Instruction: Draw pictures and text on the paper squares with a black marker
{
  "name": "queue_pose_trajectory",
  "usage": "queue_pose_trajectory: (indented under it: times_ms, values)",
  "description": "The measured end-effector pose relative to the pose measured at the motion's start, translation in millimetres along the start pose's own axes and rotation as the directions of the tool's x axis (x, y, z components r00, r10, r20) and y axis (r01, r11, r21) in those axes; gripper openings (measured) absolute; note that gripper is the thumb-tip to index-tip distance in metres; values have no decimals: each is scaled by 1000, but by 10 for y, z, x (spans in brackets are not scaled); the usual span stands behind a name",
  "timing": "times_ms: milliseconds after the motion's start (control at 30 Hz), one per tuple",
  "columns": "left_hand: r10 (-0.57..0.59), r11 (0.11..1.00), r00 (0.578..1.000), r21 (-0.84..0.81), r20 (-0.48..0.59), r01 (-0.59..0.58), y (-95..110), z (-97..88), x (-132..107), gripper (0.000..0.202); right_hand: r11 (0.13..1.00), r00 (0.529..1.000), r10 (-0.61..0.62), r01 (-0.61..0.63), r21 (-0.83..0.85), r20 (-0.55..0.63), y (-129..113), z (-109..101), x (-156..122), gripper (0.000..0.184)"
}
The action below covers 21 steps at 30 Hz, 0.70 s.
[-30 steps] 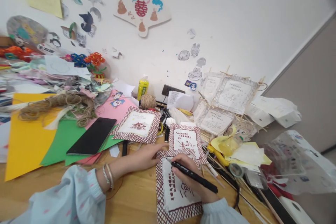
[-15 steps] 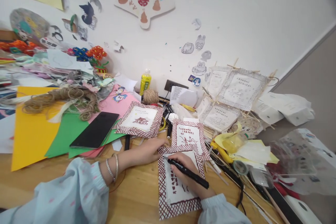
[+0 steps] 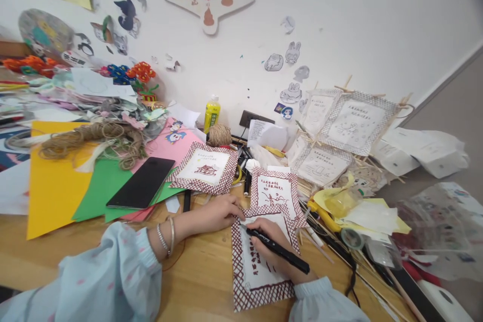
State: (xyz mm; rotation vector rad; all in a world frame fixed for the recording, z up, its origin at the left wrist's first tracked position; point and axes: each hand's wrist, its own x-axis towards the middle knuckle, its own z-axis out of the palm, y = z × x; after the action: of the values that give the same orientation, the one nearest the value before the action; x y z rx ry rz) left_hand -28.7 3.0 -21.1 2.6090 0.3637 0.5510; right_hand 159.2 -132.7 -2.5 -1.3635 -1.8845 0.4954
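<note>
My right hand (image 3: 273, 236) grips a black marker (image 3: 283, 253), its tip pointing up and left onto a paper card (image 3: 243, 284). A dark red cross-hatched border frames this card, with handwritten characters inside; part of it is hidden under the hand. My left hand (image 3: 221, 212) lies flat with its fingers loosely stretched, their tips at the card's upper left corner. Just beyond, partly overlapped by it, lies a second bordered card (image 3: 272, 195) with writing and a line drawing. A third card (image 3: 206, 168), showing a small building, sits farther left.
A dark phone (image 3: 141, 182) rests on coloured paper (image 3: 56, 181) at left, near a coil of twine (image 3: 90, 141). Behind stand a yellow bottle (image 3: 212, 112) and a twine ball (image 3: 220, 135). At right are a stick-framed paper lantern (image 3: 358, 123), a yellow glue gun (image 3: 322, 215) and thin sticks.
The whole view has shifted slightly, so things sit a little higher and farther right. The left fingers look somewhat more bent. The right hand keeps the marker at the card's upper left.
</note>
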Motion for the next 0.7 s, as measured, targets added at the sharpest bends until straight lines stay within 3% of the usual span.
queue_pose_trajectory:
  times_ms: [333,700]
  values:
    - [-5,1000,1000,0,6,5,1,2,-11,31,1000,999,21,-20,-24,50,137,33,-59,26]
    - [13,1000,1000,-8,11,-13,12,-10,-13,30,998,994,68,-67,-15,84,30,-32,-72,26]
